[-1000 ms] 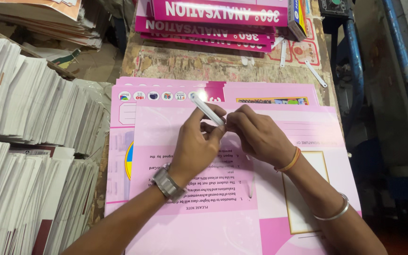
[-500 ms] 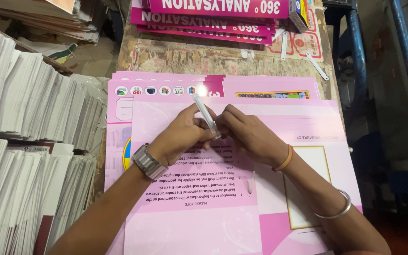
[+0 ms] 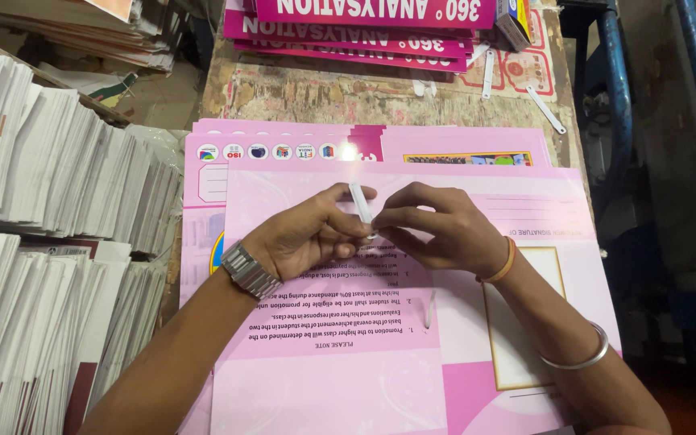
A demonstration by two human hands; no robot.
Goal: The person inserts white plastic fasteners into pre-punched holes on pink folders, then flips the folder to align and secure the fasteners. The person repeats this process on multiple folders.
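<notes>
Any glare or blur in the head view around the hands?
Head view: a bright glare spot on the glossy pink sheet just above the left hand; the small white strip pinched between left hand and right hand is slightly washed out; paper stacks at left stay sharp.

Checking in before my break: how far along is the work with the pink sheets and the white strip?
Done: pink printed sheets lie stacked under the top one. In hand: the left hand and right hand pinch a small white strip above the top pink sheet. Left: that strip is not yet on the sheet, and loose white strips wait on the table.
</notes>
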